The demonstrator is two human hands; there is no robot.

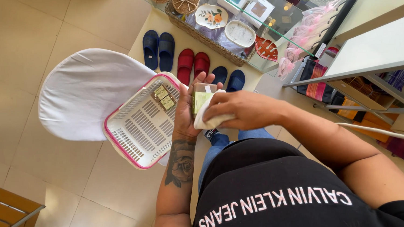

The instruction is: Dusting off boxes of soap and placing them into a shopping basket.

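Note:
My left hand (186,109) holds a small box (201,95) with a green label, upright in front of my chest. Pressed against the box's side is a white cloth (205,117), gripped by my right hand (244,109). Just left of my left hand a white slotted basket with a pink rim (139,124) rests tilted on a round white-covered stool (79,88). Two small labelled boxes (163,97) lie in the basket's upper corner.
Pairs of blue and red slippers (175,54) line a low shelf ahead. A wicker tray with painted dishes (220,26) sits under a glass shelf. A grey table (371,51) stands right; a wooden bench (7,209) is at lower left.

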